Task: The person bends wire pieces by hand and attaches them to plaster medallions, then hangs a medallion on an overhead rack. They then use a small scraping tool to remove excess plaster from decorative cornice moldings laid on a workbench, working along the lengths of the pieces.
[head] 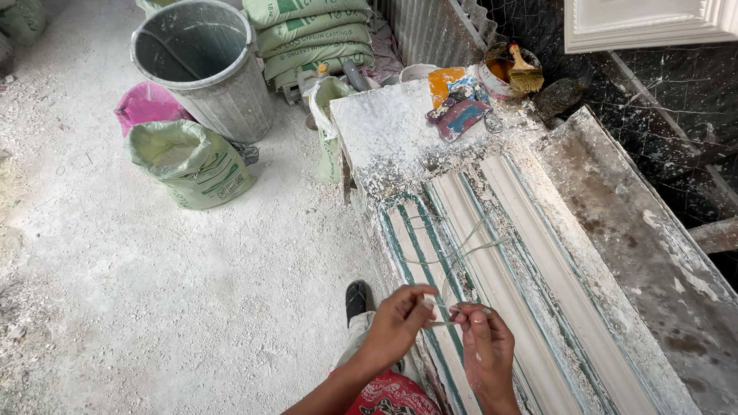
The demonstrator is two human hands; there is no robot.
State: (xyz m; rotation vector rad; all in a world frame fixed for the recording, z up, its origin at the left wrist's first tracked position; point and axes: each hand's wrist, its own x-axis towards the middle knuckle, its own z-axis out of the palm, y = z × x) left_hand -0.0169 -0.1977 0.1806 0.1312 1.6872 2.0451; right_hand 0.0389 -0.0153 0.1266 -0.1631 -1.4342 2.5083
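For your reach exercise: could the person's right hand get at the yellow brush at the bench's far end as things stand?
Probably not: the right hand is pinching thin fibre strands near the body, and the yellow brush lies across the whole mould.

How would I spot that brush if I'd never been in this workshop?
Start at the long plaster-caked workbench and follow it to its far end by the dark wall. There an open paint pot sits, and the brush rests across its rim. Its yellow bristles set it apart from the grey and white clutter around it.

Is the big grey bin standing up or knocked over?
Standing up. The grey bin sits on its base on the dusty floor, its round mouth facing upward, beside an open green sack.
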